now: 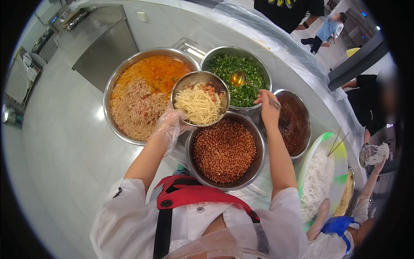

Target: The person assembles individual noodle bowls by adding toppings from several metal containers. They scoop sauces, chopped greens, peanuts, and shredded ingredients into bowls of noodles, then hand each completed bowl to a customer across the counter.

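My left hand (169, 124), in a clear plastic glove, grips the rim of a metal bowl (176, 103) from below left. Pale noodles (197, 105) fill that bowl, with some peanuts (214, 91) at its upper right. My right hand (269, 105) is closed around the handle of a ladle (237, 79). The ladle's round, yellowish-looking bowl is over a basin of chopped greens (233, 64); whether it touches them I cannot tell. Just below the noodle bowl stands a big bowl of peanuts (224, 151).
A large basin (113, 125) at left holds minced filling and orange, oily broth. Dark red sauce (291, 129) sits in a bowl at right, beside white rice noodles (317, 183) with sticks. A co-worker's hand (379, 166) lifts a bowl. A plastic-covered ledge (276, 39) runs behind.
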`<action>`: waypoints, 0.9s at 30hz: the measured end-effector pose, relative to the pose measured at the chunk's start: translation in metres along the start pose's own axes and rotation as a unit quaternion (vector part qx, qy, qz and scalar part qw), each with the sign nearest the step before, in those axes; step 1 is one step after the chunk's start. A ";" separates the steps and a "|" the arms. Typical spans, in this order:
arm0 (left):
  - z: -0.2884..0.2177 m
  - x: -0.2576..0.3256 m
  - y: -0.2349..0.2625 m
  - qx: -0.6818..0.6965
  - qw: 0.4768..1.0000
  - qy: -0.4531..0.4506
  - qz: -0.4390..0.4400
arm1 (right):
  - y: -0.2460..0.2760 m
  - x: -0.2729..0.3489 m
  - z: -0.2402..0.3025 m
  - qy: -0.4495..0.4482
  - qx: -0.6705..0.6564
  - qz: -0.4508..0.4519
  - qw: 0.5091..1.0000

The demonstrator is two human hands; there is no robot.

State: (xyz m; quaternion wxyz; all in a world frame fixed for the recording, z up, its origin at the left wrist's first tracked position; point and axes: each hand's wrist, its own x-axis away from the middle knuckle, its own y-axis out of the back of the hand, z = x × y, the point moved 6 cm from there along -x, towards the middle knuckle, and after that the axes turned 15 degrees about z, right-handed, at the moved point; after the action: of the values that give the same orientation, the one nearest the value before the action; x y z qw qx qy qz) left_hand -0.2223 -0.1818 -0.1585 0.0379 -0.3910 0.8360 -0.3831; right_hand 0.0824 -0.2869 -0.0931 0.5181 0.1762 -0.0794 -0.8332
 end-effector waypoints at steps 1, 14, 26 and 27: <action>-0.008 0.006 -0.005 -0.004 1.000 0.002 -0.014 | -0.004 -0.008 -0.024 -0.005 0.049 0.023 0.999; -0.030 0.035 0.028 -0.017 0.994 -0.043 -0.097 | -0.067 -0.047 -0.121 -0.036 0.199 0.125 0.971; -0.012 0.028 0.020 0.007 0.996 0.001 -0.089 | 0.000 -0.052 -0.033 -0.050 0.001 -0.006 0.999; -0.011 0.031 0.017 0.016 0.995 0.007 -0.100 | -0.004 -0.045 -0.013 -0.035 -0.015 0.001 0.999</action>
State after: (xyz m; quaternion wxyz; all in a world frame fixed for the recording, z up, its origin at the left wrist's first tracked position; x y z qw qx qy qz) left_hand -0.2580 -0.1891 -0.1543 -0.0001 -0.4693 0.7866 -0.4013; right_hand 0.1022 -0.2446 -0.0970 0.5181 0.1386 -0.0852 -0.8397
